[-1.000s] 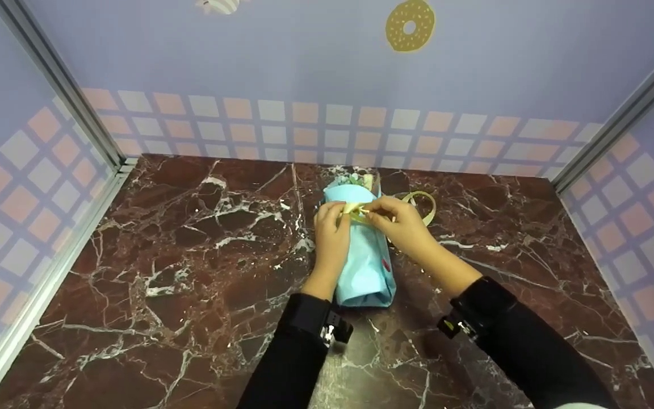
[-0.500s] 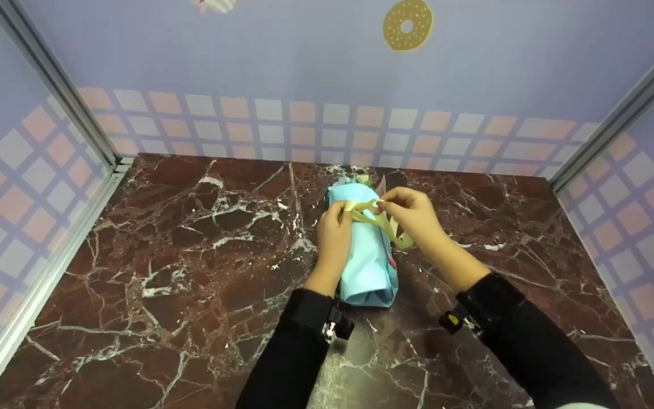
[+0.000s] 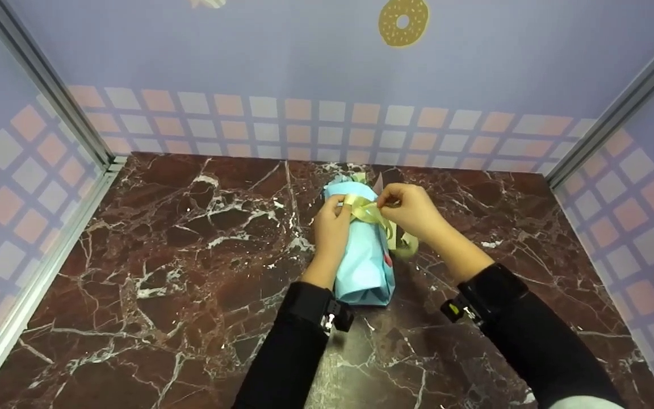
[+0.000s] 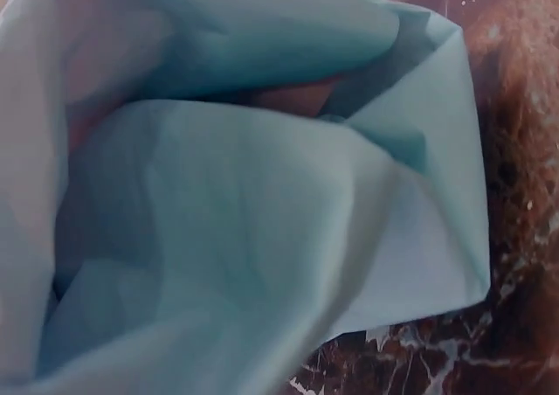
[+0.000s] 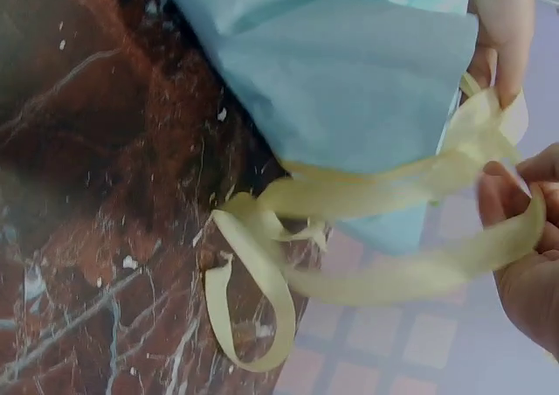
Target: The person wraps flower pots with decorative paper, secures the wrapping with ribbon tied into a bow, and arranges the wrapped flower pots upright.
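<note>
A bouquet wrapped in light blue paper [image 3: 361, 261] lies on the table, with bits of green at its far end. Yellow ribbon [image 3: 364, 211] crosses the upper part of the wrap. At the bouquet's left side, my left hand [image 3: 331, 230] pinches the ribbon between thumb and forefinger. My right hand [image 3: 415, 211] holds another part of the ribbon just right of the wrap. The right wrist view shows a loose ribbon loop [image 5: 253, 343] hanging below both hands. Only the folded open bottom of the blue paper [image 4: 253, 211] appears in the left wrist view.
The brown marbled table [image 3: 191, 272] surrounds the bouquet. A lilac back wall [image 3: 247, 57] with pink and white squares stands behind it, and similar side panels close off the left and right.
My right hand has moved a little right, drawing ribbon away from the left hand. The ribbon's loose loop has dropped lower beside the wrap. My left hand has stayed nearly in place.
</note>
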A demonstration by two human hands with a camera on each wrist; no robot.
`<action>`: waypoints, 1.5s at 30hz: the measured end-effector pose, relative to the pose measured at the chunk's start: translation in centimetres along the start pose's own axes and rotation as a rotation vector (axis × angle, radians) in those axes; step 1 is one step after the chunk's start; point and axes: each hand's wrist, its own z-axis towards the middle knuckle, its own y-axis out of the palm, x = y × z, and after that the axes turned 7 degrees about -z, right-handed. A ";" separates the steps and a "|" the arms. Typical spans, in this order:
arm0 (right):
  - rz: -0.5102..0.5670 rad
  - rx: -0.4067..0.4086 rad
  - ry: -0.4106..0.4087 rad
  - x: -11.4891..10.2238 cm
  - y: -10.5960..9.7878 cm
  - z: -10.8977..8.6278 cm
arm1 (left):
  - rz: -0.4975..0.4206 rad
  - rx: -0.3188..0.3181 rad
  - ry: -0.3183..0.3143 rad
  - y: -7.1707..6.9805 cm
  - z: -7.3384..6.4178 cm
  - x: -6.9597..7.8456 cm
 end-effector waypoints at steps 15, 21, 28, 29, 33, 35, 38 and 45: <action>-0.153 -0.061 -0.043 -1.9 0.7 1.3 | -0.127 -0.008 -0.045 -0.5 0.8 0.3; -0.095 -0.079 0.015 -2.6 0.6 1.9 | -0.123 -0.022 -0.066 -0.9 1.2 0.9; -0.172 -0.147 0.024 -3.4 0.7 2.7 | -0.204 -0.038 -0.095 -0.8 1.2 0.9; -0.181 -0.159 0.028 -3.4 0.8 2.8 | -0.204 -0.040 -0.101 -0.8 1.2 0.8; -0.222 -0.189 0.010 -3.1 0.7 2.8 | -0.143 -0.037 -0.104 -0.5 1.1 0.3; -0.257 -0.197 -0.035 -2.9 0.6 2.8 | -0.117 -0.035 -0.097 -0.5 1.0 0.3; -0.288 -0.200 -0.082 -2.6 0.3 2.7 | -0.106 -0.049 -0.106 -0.6 1.1 0.6; -0.312 -0.171 -0.176 -3.0 0.0 2.5 | -0.102 -0.034 -0.120 -0.6 1.4 1.3</action>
